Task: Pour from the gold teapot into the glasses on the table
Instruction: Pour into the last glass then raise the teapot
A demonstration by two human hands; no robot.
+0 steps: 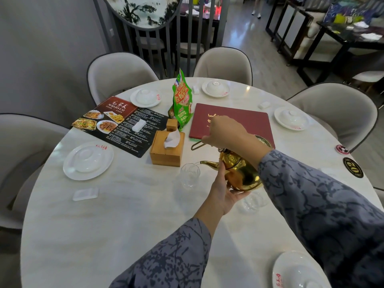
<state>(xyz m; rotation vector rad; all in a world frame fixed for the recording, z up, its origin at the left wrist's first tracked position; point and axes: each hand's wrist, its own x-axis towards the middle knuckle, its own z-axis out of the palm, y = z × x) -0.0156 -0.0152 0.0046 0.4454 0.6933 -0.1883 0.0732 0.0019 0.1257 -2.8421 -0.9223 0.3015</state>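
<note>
The gold teapot [241, 171] hangs tilted to the left above the round white table [128, 217], its spout over the rim of a clear glass [189, 176]. A thin stream runs from the spout into that glass. My right hand [225, 132] grips the pot's wire handle from above. My left hand [225, 189] cups the pot's underside and front. A second clear glass [254, 201] stands just right of my left hand, partly hidden below the pot.
A wooden tissue box [167, 149] stands just behind the glass. Farther back lie a red menu folder [245, 119], a dark picture menu [122, 121] and a green snack bag [180, 100]. White plates with upturned bowls ring the table. Grey chairs surround it.
</note>
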